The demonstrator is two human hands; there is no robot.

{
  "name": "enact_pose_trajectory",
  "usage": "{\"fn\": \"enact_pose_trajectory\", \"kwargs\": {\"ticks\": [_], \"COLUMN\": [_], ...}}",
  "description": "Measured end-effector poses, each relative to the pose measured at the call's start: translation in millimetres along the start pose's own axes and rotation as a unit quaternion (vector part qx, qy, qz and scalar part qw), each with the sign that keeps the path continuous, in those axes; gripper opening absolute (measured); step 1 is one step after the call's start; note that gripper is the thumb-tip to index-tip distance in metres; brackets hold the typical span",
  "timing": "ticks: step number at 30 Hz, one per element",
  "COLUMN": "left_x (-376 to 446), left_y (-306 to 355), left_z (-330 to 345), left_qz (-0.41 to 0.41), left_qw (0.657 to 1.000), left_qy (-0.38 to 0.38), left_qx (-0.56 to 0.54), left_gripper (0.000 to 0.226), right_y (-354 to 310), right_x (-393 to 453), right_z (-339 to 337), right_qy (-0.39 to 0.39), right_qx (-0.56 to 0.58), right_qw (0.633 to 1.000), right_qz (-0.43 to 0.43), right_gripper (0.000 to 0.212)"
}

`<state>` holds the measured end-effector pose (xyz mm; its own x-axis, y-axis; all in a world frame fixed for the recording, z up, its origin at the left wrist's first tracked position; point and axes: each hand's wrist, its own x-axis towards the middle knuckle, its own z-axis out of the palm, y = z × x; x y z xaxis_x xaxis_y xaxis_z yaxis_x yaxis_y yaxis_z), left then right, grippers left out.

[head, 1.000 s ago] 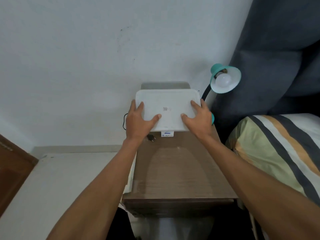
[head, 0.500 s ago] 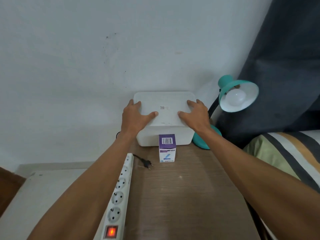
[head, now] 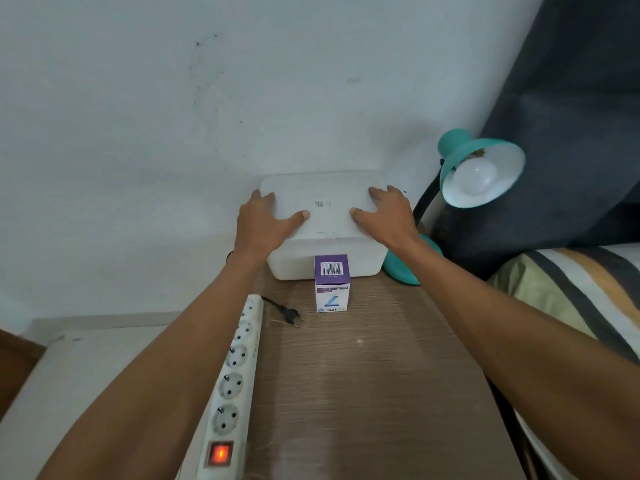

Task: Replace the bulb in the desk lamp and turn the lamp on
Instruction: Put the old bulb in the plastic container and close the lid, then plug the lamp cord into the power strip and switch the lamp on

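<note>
Resting flat, fingers spread, left hand (head: 264,221) and right hand (head: 385,216) press the white box (head: 325,216) lid, gripping nothing. Bulb carton (head: 331,282) stands just before it; teal lamp (head: 481,168), bulb (head: 475,176) fitted, stands right.

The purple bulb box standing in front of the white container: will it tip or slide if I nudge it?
The bulb box is taller than wide and stands on end, so a high push probably tips it. It looks like thin cardboard, likely light. The wooden tabletop looks smooth, so a low push should slide it.
</note>
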<state>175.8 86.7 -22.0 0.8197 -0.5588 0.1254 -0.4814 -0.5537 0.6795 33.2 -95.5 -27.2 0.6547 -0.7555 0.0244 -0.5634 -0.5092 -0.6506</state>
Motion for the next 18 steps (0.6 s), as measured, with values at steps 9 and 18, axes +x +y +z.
{"fn": "enact_pose_trajectory", "kwargs": {"ticks": [9,18], "left_x": [-22.4,-120.5], "left_y": [-18.1,-81.2], "left_z": [-21.8,-34.0], "left_qz": [0.004,-0.007], "left_qw": [1.0,0.996], "left_qy": [0.009,0.0], "left_qx": [-0.025,-0.092], "left_gripper": [0.079,0.082], "right_y": [-26.3,-84.5], "right_x": [-26.0,-87.3], "right_z": [-10.4,21.7], "right_qy": [0.076,0.026], "right_qx": [-0.022,-0.031], "right_qw": [0.992,0.978], "right_qz": [-0.1,-0.205], "right_gripper": [0.055,0.032]}}
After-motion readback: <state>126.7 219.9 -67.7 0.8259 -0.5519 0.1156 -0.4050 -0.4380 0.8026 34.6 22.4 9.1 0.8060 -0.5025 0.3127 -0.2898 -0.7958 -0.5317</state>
